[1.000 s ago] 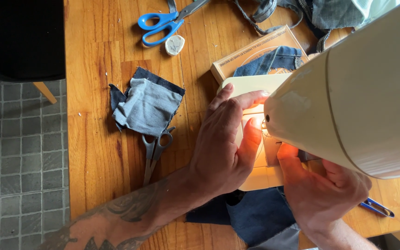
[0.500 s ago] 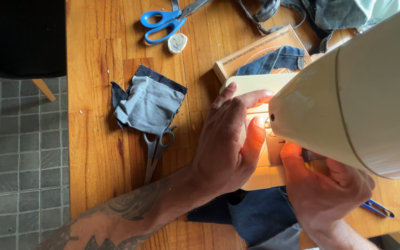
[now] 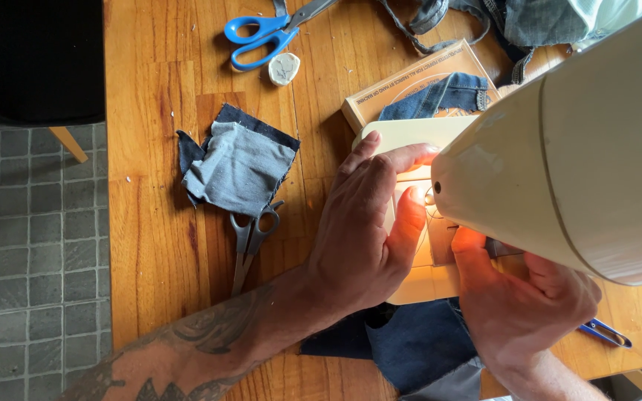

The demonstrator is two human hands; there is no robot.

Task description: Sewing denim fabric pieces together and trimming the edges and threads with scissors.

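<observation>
A cream sewing machine [image 3: 574, 156] fills the right side, its lamp lighting the bed [image 3: 417, 286] below. My left hand [image 3: 365, 230] lies flat on the bed, fingers spread toward the needle area, which the machine head hides. My right hand [image 3: 521, 297] rests at the near side of the bed, thumb under the lamp. Dark denim fabric [image 3: 410, 345] hangs off the bed's front edge between my wrists. Whether either hand pinches the fabric is hidden.
On the wooden table [image 3: 157, 245]: folded denim patches [image 3: 235, 163], small grey scissors [image 3: 250, 241], blue-handled scissors [image 3: 261, 33], a pale chalk piece [image 3: 284, 68], a wooden box [image 3: 417, 78] with denim, and a blue tool [image 3: 603, 333]. A dark chair [image 3: 35, 59] stands left over grey tiles.
The view has shifted slightly. My left fingers have edged a little further along the bed under the machine head; my right hand stays in place.
</observation>
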